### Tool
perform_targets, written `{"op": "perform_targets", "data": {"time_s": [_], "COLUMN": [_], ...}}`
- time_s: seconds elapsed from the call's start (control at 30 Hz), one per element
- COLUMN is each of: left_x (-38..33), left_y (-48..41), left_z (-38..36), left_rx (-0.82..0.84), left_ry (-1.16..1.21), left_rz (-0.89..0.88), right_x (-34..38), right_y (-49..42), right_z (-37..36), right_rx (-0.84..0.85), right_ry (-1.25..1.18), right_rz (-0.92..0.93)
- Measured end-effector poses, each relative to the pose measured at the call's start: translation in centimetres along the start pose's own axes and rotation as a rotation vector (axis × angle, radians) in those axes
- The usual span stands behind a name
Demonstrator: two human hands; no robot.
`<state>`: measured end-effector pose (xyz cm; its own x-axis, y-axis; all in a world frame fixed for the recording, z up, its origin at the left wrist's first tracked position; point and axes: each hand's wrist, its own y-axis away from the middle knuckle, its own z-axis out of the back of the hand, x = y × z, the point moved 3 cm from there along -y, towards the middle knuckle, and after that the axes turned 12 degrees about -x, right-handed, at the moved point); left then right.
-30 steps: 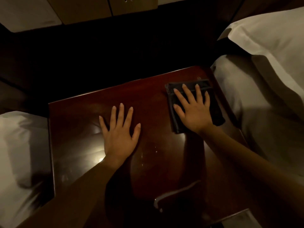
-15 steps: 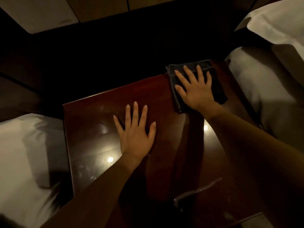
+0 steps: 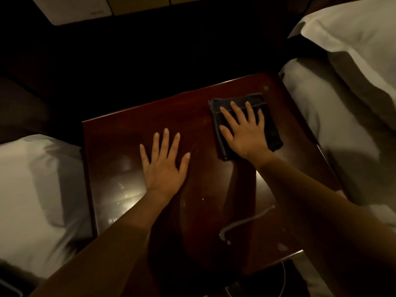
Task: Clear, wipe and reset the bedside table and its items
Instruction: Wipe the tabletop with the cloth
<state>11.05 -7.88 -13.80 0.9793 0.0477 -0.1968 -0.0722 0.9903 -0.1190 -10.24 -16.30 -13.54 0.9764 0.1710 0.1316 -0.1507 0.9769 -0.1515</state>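
Right hand [image 3: 246, 136] spread flat upon cloth [image 3: 272, 129] at the desk [image 3: 120, 151] far-right corner; left hand [image 3: 164, 166] spread mid-desk.

Under both hands the counter [image 3: 120, 146] is glossy dark reddish-brown. The cloth [image 3: 271, 127] beneath the right hand [image 3: 244, 133] is dark grey. Bedding [image 3: 334, 108] right of it is white.

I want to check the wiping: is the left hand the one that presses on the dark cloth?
No, the right hand lies flat on the dark cloth, while the left hand rests on the bare table.
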Motion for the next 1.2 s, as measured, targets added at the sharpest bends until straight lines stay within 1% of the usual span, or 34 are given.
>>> {"op": "perform_targets", "data": {"time_s": [0.17, 0.4, 0.63, 0.8, 0.97, 1.2], "left_x": [2.1, 2.7, 3.0, 3.1, 3.1, 3.5], "left_y": [4.3, 9.6, 14.7, 16.3, 16.7, 17.0], "left_z": [0.8, 1.7, 3.1, 3.1, 2.8, 2.6], "left_rx": [0.008, 0.009, 0.013, 0.002, -0.039, -0.066], "left_ry": [-0.038, -0.047, -0.018, -0.035, -0.037, -0.04], "left_rz": [0.041, 0.078, 0.055, 0.069, 0.078, 0.086], "right_x": [-0.2, -0.6, -2.0, -2.5, -1.1, 3.2], "right_y": [4.5, 10.9, 16.8, 21.0, 23.8, 25.6], "right_z": [0.8, 2.0, 3.3, 4.2, 4.1, 3.6], "right_rx": [0.008, -0.005, -0.01, -0.024, -0.003, 0.035], "right_ry": [0.011, 0.003, 0.001, 0.003, -0.026, -0.065], "right_rz": [0.014, -0.004, -0.026, -0.07, -0.121, -0.068]}}
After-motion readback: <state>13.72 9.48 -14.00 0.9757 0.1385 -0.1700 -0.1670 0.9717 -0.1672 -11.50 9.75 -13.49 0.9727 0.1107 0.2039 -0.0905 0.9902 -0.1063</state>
